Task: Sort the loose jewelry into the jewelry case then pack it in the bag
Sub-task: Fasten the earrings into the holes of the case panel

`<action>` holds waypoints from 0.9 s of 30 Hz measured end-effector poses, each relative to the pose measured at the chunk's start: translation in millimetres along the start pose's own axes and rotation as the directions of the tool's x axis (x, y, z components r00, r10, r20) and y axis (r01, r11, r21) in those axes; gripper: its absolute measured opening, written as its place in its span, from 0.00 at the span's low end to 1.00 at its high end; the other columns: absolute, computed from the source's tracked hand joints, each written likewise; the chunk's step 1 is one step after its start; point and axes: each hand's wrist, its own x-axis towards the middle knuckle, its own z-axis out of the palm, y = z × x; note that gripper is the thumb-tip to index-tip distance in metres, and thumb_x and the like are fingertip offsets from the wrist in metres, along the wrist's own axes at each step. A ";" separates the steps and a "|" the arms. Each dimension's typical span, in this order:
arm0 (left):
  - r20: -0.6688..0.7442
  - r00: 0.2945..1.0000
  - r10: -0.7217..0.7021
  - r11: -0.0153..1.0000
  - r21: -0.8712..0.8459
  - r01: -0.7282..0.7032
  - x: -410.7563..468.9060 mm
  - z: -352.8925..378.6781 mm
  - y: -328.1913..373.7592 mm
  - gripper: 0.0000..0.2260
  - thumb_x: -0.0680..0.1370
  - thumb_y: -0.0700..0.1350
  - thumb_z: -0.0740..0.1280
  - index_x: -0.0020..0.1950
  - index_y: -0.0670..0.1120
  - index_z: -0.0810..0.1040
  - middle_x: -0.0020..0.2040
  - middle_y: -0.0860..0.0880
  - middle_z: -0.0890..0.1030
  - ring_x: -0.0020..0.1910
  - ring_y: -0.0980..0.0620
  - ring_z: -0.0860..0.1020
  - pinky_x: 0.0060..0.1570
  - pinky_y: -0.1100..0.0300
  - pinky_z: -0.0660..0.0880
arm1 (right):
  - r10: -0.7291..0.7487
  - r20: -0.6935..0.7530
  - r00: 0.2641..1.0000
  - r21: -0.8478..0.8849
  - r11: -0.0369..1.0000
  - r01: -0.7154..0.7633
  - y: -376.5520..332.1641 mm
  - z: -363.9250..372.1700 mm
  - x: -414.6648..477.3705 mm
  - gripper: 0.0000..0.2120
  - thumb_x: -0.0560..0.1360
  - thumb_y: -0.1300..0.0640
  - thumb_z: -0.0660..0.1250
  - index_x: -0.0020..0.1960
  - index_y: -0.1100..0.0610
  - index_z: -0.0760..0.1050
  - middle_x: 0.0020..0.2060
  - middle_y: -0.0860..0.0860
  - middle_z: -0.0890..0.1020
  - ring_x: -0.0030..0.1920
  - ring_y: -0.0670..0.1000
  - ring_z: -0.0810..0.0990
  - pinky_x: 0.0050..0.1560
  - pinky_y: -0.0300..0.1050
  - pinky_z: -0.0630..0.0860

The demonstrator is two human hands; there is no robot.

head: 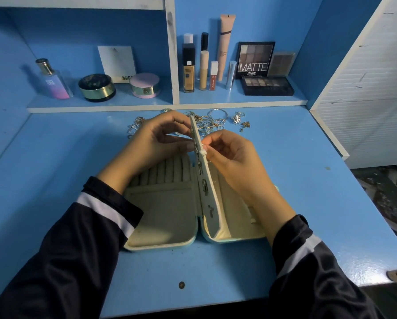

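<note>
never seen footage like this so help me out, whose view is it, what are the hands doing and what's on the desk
This is one picture from a camera worn on a person's head, looking down at their own bare hands; no machine is involved. On the desk lies an open jewelry case. Its middle flap stands upright with small pieces pinned on it. The left hand and right hand both pinch that flap near its top; whether they hold a tiny piece is too small to tell. Loose jewelry lies behind the case, and makeup stands on the shelf.
</note>
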 end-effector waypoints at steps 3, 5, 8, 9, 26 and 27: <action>0.003 1.000 0.005 1.000 -0.010 -0.005 -0.2 1.0 0.9 0.18 0.68 0.40 0.71 0.57 0.40 0.74 0.53 0.30 0.78 0.51 0.59 0.81 0.51 0.67 0.77 | -0.024 -0.013 1.000 -0.038 0.999 0.023 1.2 0.3 0.3 0.03 0.77 0.64 0.68 0.47 0.58 0.79 0.39 0.47 0.81 0.41 0.46 0.79 0.46 0.40 0.74; 0.006 1.000 0.008 1.000 -0.015 -0.008 -0.3 1.0 0.9 0.18 0.68 0.40 0.70 0.57 0.40 0.74 0.53 0.31 0.78 0.50 0.60 0.81 0.51 0.68 0.77 | -0.043 -0.022 0.999 -0.059 0.997 0.042 1.6 0.6 0.3 0.03 0.76 0.64 0.69 0.47 0.58 0.79 0.40 0.48 0.82 0.41 0.47 0.79 0.47 0.41 0.75; 0.007 1.000 0.007 1.000 -0.013 -0.007 -0.3 0.4 0.4 0.17 0.68 0.40 0.71 0.56 0.41 0.74 0.53 0.31 0.78 0.51 0.59 0.81 0.51 0.67 0.77 | -0.062 -0.030 0.998 -0.079 0.995 0.060 1.5 0.5 0.1 0.02 0.76 0.64 0.69 0.47 0.59 0.80 0.41 0.51 0.83 0.43 0.52 0.80 0.48 0.44 0.78; 0.006 1.000 0.008 1.000 -0.015 -0.008 -0.3 0.3 0.6 0.18 0.68 0.40 0.71 0.56 0.41 0.75 0.53 0.30 0.78 0.52 0.58 0.81 0.51 0.67 0.77 | -0.068 -0.031 0.997 -0.087 0.994 0.065 1.1 0.2 0.1 0.02 0.76 0.64 0.70 0.48 0.59 0.80 0.41 0.51 0.83 0.43 0.52 0.81 0.48 0.44 0.78; 0.038 0.999 -0.015 0.998 -0.053 0.017 -0.5 6.3 4.0 0.15 0.71 0.41 0.72 0.56 0.46 0.77 0.51 0.51 0.82 0.52 0.57 0.82 0.53 0.64 0.77 | -0.050 -0.122 0.991 0.100 0.993 0.062 -12.5 -7.4 -8.4 0.10 0.79 0.59 0.65 0.58 0.60 0.80 0.51 0.52 0.85 0.53 0.50 0.82 0.57 0.45 0.78; 0.034 0.999 -0.023 0.998 -0.053 0.025 -0.2 7.1 4.0 0.15 0.71 0.39 0.72 0.57 0.46 0.77 0.51 0.49 0.82 0.52 0.57 0.82 0.52 0.64 0.77 | -0.048 -0.131 0.990 0.124 0.990 0.064 -14.2 -9.2 -9.5 0.12 0.80 0.58 0.64 0.60 0.61 0.79 0.53 0.53 0.84 0.55 0.51 0.82 0.60 0.46 0.77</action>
